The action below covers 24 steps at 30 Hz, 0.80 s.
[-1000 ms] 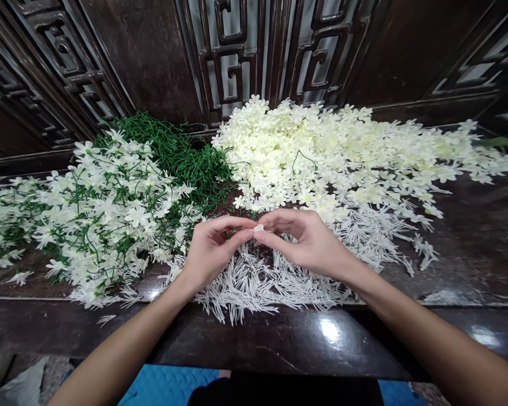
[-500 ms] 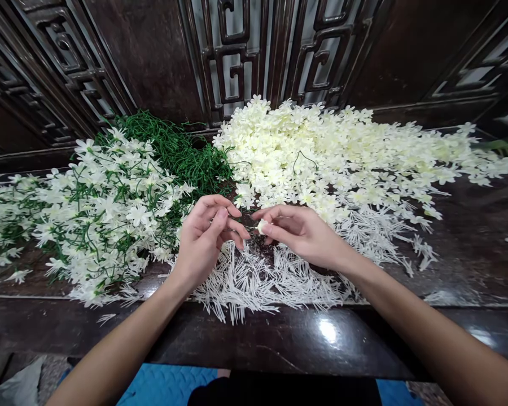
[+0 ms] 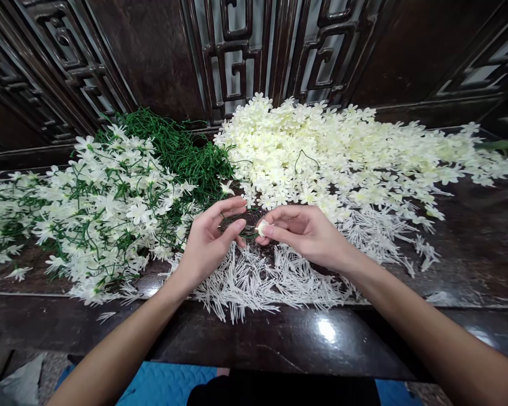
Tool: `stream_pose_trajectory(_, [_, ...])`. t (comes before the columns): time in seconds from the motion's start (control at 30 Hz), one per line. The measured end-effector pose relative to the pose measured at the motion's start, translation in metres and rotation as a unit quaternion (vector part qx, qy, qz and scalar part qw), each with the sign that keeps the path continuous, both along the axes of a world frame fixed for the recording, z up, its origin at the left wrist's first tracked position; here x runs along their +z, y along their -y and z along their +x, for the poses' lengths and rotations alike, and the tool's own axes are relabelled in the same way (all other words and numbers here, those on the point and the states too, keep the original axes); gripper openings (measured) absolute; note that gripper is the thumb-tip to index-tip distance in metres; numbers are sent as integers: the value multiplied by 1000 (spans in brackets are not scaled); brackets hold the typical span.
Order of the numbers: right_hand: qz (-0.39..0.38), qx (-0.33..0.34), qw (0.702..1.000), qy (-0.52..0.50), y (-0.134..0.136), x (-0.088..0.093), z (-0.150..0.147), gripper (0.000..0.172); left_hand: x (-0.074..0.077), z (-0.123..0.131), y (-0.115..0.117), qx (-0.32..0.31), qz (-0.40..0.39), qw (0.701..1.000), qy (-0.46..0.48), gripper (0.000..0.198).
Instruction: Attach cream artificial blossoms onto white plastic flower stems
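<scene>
My right hand (image 3: 298,231) pinches a small white artificial flower (image 3: 262,227) between thumb and fingers. A thin green stem (image 3: 249,235) runs leftward from this flower toward my left hand (image 3: 214,239). The thumb and fingers of my left hand are apart and curved around the stem's side; I cannot tell whether they touch it. Just beyond its fingertips a white flower (image 3: 227,188) stands out against the green stems. Below both hands lie many thin white stamen strands (image 3: 254,287). My right wrist passes over more of these strands.
To the left is a heap of white flowers on green stems (image 3: 110,220). Bare green stems (image 3: 173,146) are piled behind it. Loose cream-white blossoms (image 3: 322,152) spread across the back right. The dark wooden bench (image 3: 279,338) backs onto a carved lattice panel (image 3: 237,62).
My left thumb has moved away from the fingers, and the hand has spread. A white flower now shows beyond the left fingertips. The right hand keeps its pinch.
</scene>
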State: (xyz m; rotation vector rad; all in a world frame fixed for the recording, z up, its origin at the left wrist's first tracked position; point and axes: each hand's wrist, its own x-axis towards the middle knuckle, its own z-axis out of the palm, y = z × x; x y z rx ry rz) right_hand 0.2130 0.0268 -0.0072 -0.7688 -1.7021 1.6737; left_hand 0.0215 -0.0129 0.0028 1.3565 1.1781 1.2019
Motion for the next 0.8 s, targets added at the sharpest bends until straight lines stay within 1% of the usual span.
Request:
stream_pose_trajectory(0.1, [11,-20,1000,-2,0,-1,1,12,-1,1,0,20,44,997,-56,24])
stream_pose_trajectory(0.17, [21,-27,999,-3,0,-1,1,12,-3,2,0,-3,44,997,-64,20])
stream_pose_trajectory(0.27, [30,-23,999,-2,1,1,-1,13,-6,4,2,-37,22,998,-55,15])
stream_pose_trajectory(0.33, [31,-31,999,0,1,3,-1,13,-7,4,3,-28,27,996,-75,14])
stream_pose_trajectory(0.43, [37,-48,998,-3,0,7,2,12,-6,2,3,1,59,989,-137,9])
stream_pose_trajectory(0.53, [65,-45,997,23,1,9,5,11,-4,1,2,23,92,978,-185,7])
stream_pose_trajectory(0.63, [99,-44,992,64,2,9,5,8,-3,1,2,18,96,977,-189,9])
stream_pose_trajectory(0.8, [120,-40,989,79,6,5,3,10,-5,1,2,-3,89,981,-173,9])
